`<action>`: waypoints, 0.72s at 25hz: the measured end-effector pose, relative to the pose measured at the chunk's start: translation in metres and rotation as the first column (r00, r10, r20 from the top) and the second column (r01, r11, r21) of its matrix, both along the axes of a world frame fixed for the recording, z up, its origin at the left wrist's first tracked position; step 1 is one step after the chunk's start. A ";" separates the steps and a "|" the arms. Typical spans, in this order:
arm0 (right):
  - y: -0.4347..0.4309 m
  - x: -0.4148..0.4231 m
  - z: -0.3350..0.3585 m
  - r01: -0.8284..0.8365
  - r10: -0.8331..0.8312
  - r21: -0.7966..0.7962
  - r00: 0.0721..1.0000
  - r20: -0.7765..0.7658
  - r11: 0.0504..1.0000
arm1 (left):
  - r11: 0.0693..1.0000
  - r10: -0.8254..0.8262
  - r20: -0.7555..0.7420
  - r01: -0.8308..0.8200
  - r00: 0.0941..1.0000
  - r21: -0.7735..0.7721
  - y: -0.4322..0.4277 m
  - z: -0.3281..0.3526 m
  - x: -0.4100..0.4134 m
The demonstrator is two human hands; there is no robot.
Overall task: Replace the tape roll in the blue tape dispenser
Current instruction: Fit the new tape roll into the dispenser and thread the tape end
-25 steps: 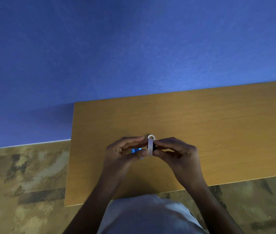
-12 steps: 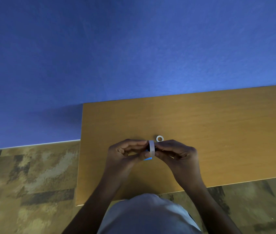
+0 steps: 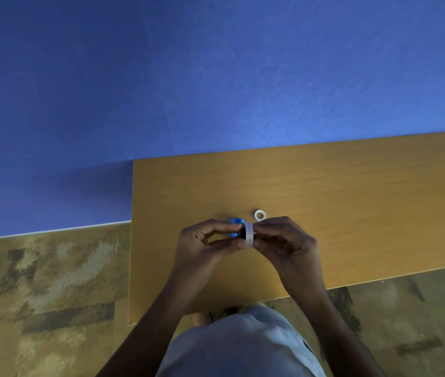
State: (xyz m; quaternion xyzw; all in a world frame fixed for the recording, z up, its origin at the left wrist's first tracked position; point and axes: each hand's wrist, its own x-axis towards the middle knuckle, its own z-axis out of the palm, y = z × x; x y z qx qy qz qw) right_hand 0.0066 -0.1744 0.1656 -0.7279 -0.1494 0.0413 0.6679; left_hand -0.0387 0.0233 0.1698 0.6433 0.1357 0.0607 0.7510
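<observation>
Both hands are working together above the counter (image 3: pixel 352 213): left hand (image 3: pixel 202 246) is pinching the blue tape dispenser (image 3: pixel 235 227), right hand (image 3: pixel 284 240) is clamping the tape roll (image 3: pixel 248 235) vs. it. Small white ring (image 3: pixel 260 215) is lying nearby. Risk: roll probably slipping or seating crooked, w/ fingers blocking sight of the hub.

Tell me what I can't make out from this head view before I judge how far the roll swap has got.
- Blue tape dispenser: mostly hidden behind the left hand; its spindle and cutter are unseen.
- Tape roll: edge-on, pinched by both hands; the right hand covers its far side, so seating is unclear.
- Small white ring on the table: too small to identify.
</observation>
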 end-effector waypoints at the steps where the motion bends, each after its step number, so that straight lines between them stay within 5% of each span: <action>1: 0.001 0.000 -0.002 -0.011 0.011 -0.003 1.000 -0.024 1.000 | 1.000 -0.001 -0.005 0.001 1.000 0.000 0.001 -0.003 0.000; 8: 0.000 0.033 -0.025 -0.205 0.200 -0.006 0.960 -0.195 0.979 | 0.998 0.039 -0.062 -0.041 0.997 -0.039 0.002 -0.035 0.018; 11: -0.004 0.056 -0.040 -0.304 0.286 -0.138 0.949 -0.132 0.943 | 0.998 0.055 -0.106 -0.056 0.993 -0.006 -0.008 -0.054 0.031; 18: -0.011 0.108 -0.088 -0.249 0.219 -0.415 0.968 -0.120 0.875 | 0.988 0.134 -0.242 -0.111 0.961 0.107 -0.011 -0.108 0.065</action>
